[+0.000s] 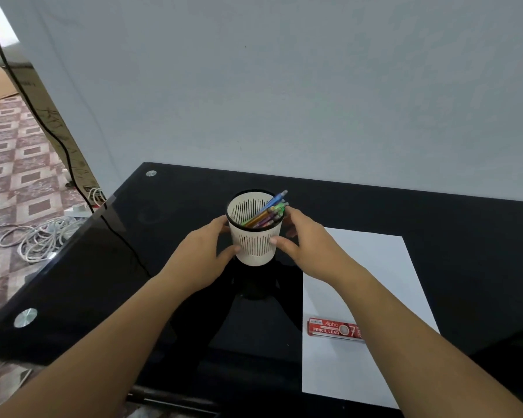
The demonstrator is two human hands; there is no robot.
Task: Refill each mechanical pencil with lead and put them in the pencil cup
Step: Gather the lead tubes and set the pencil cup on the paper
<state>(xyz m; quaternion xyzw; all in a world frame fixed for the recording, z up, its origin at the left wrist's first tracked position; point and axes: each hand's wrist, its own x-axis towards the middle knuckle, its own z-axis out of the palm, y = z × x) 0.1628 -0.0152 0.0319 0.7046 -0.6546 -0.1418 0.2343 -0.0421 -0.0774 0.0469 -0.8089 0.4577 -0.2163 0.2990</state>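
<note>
Head view, left to right. Coiled white cables (40, 236) lie on the floor, well left of the left hand (204, 251). Both hands grasp the white slotted pencil cup (255, 236), upright between them above the black counter (103, 282): the left hand curls round its left wall, the right hand (302, 242) round its right. Coloured mechanical pencils (269, 211) lean inside toward the right hand. A white paper sheet (375, 267) lies under the right forearm, bearing a red pencil lead case (334, 328) behind that hand.
</note>
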